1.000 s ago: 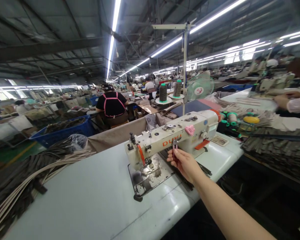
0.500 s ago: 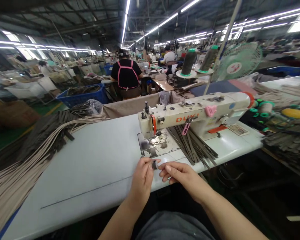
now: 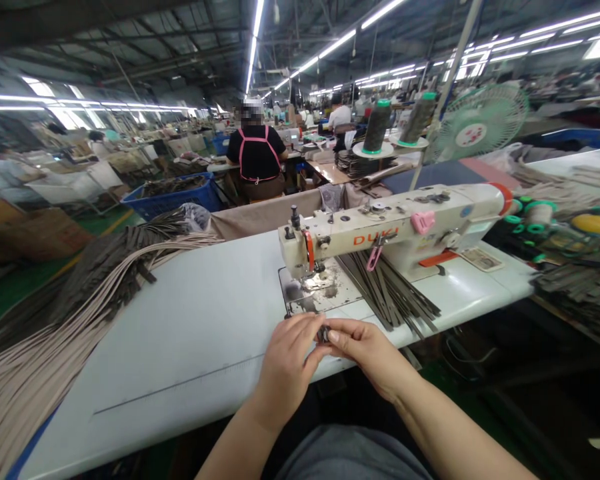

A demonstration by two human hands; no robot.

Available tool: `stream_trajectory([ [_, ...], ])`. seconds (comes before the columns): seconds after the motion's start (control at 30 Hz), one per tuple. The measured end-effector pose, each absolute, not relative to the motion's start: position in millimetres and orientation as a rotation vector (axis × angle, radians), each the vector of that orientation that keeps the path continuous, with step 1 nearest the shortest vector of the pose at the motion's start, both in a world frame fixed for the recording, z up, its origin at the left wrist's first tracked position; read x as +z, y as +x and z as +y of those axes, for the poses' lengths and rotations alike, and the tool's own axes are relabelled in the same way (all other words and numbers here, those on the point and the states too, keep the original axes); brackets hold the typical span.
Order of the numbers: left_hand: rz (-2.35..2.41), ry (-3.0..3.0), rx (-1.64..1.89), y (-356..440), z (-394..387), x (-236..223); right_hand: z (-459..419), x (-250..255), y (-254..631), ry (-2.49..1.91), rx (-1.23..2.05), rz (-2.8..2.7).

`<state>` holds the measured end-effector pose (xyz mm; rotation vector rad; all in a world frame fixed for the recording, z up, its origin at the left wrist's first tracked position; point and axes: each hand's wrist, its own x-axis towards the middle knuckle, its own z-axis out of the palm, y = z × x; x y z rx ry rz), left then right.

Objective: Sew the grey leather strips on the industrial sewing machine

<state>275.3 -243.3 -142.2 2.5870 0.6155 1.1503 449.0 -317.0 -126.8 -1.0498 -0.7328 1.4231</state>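
My left hand (image 3: 287,360) and my right hand (image 3: 365,350) meet at the near edge of the white sewing table (image 3: 180,333), fingers pinched together. Between the fingertips is a small dark object (image 3: 323,333), too small to name. Just beyond the hands stands a cream sewing machine (image 3: 380,230) with its metal needle plate (image 3: 315,293). Pink snips (image 3: 374,257) hang from the machine's front. A sheaf of dark narrow strips (image 3: 390,293) lies under the machine arm, to the right of my hands.
A long bundle of beige and dark straps (image 3: 55,333) drapes over the table's left end. Two thread cones (image 3: 377,127) and a green fan (image 3: 480,123) stand behind the machine. A person in a black top with pink straps (image 3: 256,160) sits ahead beside a blue bin (image 3: 175,193). Bobbins (image 3: 535,217) and more strips lie right.
A second ago only my right hand was up at the snips on the machine. Both hands have since come together at the table's near edge, pinching the small dark object more tightly.
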Motion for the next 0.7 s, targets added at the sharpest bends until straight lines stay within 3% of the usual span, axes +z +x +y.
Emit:
stream_trajectory([
  [0.33,0.657,2.369,1.229,281,-243,-145,-317,-123,451,-0.953,1.497,-0.531],
  [0.53,0.664,1.481,1.023,286,-233,-146,-312,-112,463,-1.055,1.399,-0.629],
  [0.7,0.549,0.977,0.931,292,-220,-152,-302,-71,499,-1.248,1.1,-0.96],
])
